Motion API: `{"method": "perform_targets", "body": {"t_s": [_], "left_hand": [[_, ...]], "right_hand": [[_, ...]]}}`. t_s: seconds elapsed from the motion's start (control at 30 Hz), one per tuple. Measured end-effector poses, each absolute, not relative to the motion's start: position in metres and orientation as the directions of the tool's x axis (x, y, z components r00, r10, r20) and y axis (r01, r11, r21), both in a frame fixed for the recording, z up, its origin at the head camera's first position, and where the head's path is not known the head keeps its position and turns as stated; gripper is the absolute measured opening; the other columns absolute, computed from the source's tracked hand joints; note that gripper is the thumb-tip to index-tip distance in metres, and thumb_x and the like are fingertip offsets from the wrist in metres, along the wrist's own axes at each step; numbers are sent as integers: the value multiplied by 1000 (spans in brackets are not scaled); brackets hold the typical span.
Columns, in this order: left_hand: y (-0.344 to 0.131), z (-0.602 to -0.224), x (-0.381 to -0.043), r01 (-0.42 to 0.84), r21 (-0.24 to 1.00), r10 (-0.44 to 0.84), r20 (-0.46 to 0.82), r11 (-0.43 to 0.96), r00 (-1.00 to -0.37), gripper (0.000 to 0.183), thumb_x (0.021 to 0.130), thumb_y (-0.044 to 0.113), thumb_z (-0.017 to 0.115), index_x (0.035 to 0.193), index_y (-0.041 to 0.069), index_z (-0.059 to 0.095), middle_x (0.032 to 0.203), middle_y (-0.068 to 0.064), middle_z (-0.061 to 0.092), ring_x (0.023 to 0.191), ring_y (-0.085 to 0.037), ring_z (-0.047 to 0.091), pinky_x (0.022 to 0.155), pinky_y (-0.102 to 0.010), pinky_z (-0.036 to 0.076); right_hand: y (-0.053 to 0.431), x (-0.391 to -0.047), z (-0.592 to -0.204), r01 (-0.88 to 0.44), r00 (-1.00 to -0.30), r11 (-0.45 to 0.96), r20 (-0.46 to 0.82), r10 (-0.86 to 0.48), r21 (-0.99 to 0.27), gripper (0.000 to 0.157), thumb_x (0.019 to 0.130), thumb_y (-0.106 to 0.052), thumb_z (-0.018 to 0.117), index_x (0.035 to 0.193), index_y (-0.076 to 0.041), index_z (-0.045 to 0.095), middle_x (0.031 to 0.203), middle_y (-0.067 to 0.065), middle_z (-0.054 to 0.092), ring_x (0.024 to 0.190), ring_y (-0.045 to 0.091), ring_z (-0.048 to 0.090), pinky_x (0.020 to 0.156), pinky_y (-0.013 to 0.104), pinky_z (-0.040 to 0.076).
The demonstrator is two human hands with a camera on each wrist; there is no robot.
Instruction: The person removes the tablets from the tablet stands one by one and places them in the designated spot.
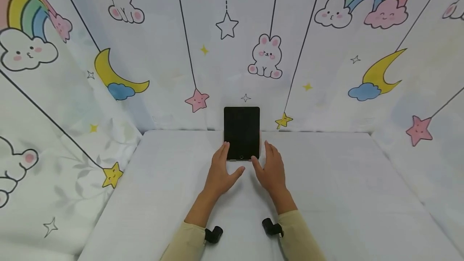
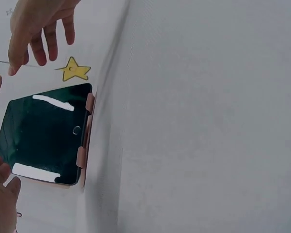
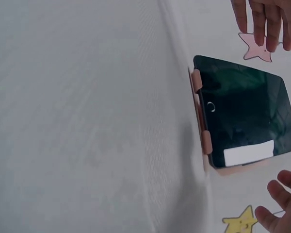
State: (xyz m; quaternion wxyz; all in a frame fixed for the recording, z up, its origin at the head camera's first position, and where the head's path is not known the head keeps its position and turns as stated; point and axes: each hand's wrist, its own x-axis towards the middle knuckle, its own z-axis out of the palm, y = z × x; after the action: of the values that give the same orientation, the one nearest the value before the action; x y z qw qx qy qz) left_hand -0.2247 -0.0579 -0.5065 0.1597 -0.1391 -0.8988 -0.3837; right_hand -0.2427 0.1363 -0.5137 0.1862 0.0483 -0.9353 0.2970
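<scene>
A black tablet with a round home button stands upright at the table's back edge. Two pink clips of a stand hold its lower edge, and pink backing shows behind it. My left hand is beside the tablet's lower left, fingers extended and thumb spread; its fingertips overlap the tablet's side in the head view. On the other side, my right hand has its fingers extended and its thumb at the lower right corner. Both wrist views show gaps between the hands and the tablet. Neither hand grips anything.
White cloth covers the table. Behind it rises a fabric backdrop printed with rabbits, stars, moons and rainbows, which also closes in both sides. A black wrist camera sits at each beige sleeve cuff.
</scene>
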Motion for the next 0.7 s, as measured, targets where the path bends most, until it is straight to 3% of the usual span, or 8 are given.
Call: {"method": "perform_targets", "body": {"t_s": [0.17,0.33,0.5,0.7], "left_hand": [[-55,-512,-238,331,791,28,370,515,-929,85,87,49,68,154,16,28,157,-3,34,143,-26,35,114,-51,38],[-54,-518,-248,282,930,-93,311,236,-946,80,88,42,70,151,12,32,150,-11,41,137,-28,43,114,-47,38],[-54,-526,-255,217,976,-193,217,17,-957,74,91,34,69,150,10,33,148,-18,42,136,-31,42,116,-49,35],[-53,-520,-254,122,987,-174,103,-100,-979,69,93,23,66,150,6,32,149,-22,40,138,-37,38,118,-50,31]], "right_hand": [[138,-250,-518,-170,-932,708,345,110,-685,70,96,-44,55,152,-9,31,144,15,44,131,31,45,110,52,40],[134,-257,-523,-196,-929,587,340,145,-786,64,97,-39,56,148,-6,37,136,16,48,123,32,51,103,51,47],[128,-264,-528,-192,-930,466,312,194,-864,57,96,-30,59,144,-5,42,128,17,52,116,31,53,99,50,50],[124,-271,-536,-118,-946,369,217,242,-922,53,95,-27,61,142,-8,45,124,14,53,115,29,55,99,47,50]]}}
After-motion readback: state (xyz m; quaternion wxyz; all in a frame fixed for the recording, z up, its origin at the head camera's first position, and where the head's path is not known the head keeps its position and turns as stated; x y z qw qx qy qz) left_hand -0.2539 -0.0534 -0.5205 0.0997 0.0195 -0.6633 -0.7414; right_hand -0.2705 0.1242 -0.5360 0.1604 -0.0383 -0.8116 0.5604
